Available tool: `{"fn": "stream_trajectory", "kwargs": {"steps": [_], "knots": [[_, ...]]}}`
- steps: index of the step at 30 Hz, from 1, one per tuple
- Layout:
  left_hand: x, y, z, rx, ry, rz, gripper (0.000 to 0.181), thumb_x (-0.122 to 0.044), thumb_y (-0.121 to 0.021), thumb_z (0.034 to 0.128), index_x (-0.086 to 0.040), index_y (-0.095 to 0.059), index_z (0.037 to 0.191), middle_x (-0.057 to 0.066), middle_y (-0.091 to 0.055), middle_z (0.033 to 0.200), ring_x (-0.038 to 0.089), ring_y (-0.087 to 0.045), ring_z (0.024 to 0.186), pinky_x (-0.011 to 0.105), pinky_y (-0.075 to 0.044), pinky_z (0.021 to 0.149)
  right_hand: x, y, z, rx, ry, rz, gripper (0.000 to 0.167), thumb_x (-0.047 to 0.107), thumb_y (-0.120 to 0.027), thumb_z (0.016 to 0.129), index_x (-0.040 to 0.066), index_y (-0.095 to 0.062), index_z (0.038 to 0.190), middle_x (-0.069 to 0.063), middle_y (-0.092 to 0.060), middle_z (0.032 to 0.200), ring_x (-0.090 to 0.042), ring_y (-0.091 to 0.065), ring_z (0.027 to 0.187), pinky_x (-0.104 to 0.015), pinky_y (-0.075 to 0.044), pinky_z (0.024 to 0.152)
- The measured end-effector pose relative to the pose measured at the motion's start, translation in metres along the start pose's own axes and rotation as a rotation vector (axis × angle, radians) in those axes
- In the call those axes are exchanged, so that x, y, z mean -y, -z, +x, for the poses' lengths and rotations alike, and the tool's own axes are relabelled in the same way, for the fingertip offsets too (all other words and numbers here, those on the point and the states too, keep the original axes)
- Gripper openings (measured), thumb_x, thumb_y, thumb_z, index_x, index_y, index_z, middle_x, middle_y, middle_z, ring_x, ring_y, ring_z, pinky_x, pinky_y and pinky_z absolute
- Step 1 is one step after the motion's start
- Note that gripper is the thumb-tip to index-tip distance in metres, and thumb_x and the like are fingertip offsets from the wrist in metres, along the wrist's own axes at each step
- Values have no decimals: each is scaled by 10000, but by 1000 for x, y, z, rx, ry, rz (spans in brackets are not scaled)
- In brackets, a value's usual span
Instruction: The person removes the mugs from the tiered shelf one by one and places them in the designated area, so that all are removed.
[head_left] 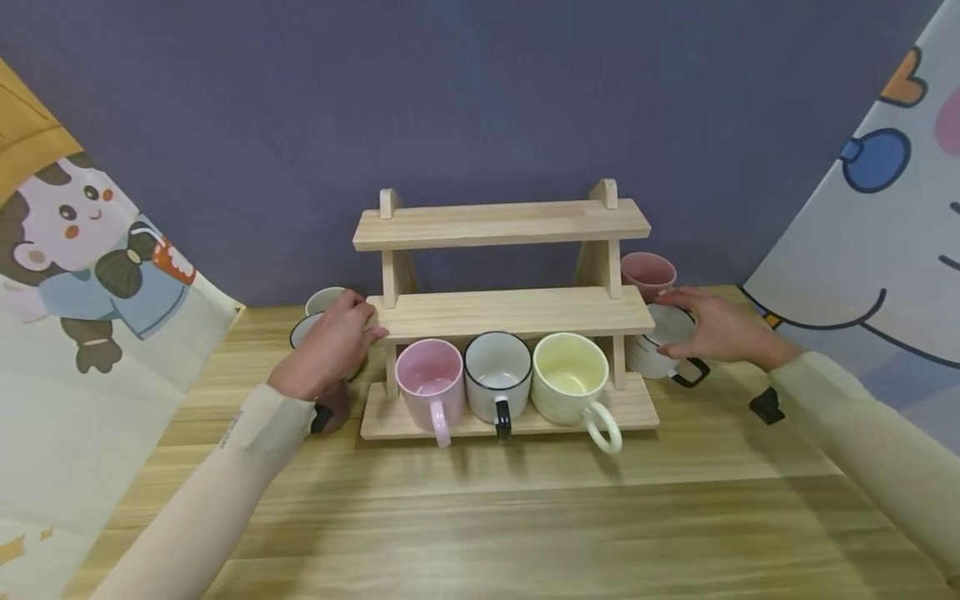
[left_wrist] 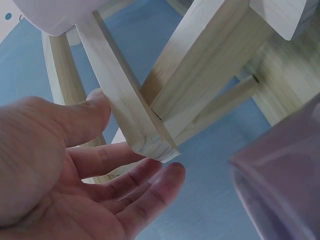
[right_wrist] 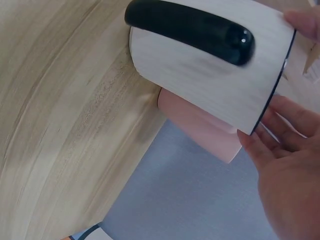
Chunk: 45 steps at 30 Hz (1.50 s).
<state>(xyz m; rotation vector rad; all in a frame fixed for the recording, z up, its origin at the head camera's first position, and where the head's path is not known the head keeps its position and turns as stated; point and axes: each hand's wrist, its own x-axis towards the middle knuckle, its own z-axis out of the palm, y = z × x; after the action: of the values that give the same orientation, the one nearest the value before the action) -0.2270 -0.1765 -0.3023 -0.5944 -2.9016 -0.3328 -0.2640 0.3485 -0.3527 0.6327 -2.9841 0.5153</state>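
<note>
A three-tier wooden rack (head_left: pixel 510 312) stands on the table. My left hand (head_left: pixel 327 343) holds the left end of its middle shelf (left_wrist: pixel 117 90), thumb on one face and fingers under the other in the left wrist view. At the rack's right, my right hand (head_left: pixel 723 329) grips the rim of a white mug (right_wrist: pixel 200 65) with a black handle. On the bottom shelf stand a pink mug (head_left: pixel 430 375), a white mug with black rim (head_left: pixel 498 375) and a yellow mug (head_left: pixel 568 379), handles towards the front.
A pink cup (head_left: pixel 648 271) stands behind the mug at my right hand. Left of the rack, more cups (head_left: pixel 324 298) stand partly hidden by my left hand and sleeve. A dark blue cloth (head_left: pixel 495 100) rises behind the rack, with printed cloths at both sides.
</note>
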Motion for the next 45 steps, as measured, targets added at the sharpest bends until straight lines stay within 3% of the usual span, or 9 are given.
{"fn": "stream_trajectory", "kwargs": {"steps": [10,19,30,39,45], "knots": [[-2,1,-1,3,15,5,272,-190,-572,956,76,-591,1010,254,-474,1121,382,-478,1048,481,-415,903,1,0,3,-11,-3,47,764,389,-809,723,6,-514,1315,-218,-479,1315,-369,-468,1129,-489,-442,768],[-2,2,-1,-10,16,8,273,-192,-578,953,75,-592,1005,248,-473,1118,380,-483,1036,482,-416,893,-1,0,3,-11,19,51,794,391,-802,735,-69,-495,1306,-257,-474,1318,-443,-378,1225,-597,-345,928],[-4,3,-2,-5,17,12,276,-192,-583,952,76,-595,1019,248,-479,1126,380,-501,1023,486,-429,873,-8,4,-2,-37,-12,-1,837,483,-795,711,-52,-521,1293,-253,-479,1285,-406,-484,1095,-540,-431,827],[-2,3,-1,-12,0,29,256,-181,-584,950,72,-594,984,253,-485,1118,383,-493,1024,480,-417,889,-8,7,-3,-68,0,30,749,393,-810,727,-59,-544,1262,-243,-513,1265,-411,-500,1104,-552,-412,865],[-3,2,-2,-5,-1,30,256,-178,-586,949,77,-594,973,254,-485,1110,380,-493,1019,479,-416,891,-13,5,-4,-82,86,14,624,273,-804,761,-60,-563,1230,-266,-528,1248,-440,-511,1095,-561,-426,852]]}}
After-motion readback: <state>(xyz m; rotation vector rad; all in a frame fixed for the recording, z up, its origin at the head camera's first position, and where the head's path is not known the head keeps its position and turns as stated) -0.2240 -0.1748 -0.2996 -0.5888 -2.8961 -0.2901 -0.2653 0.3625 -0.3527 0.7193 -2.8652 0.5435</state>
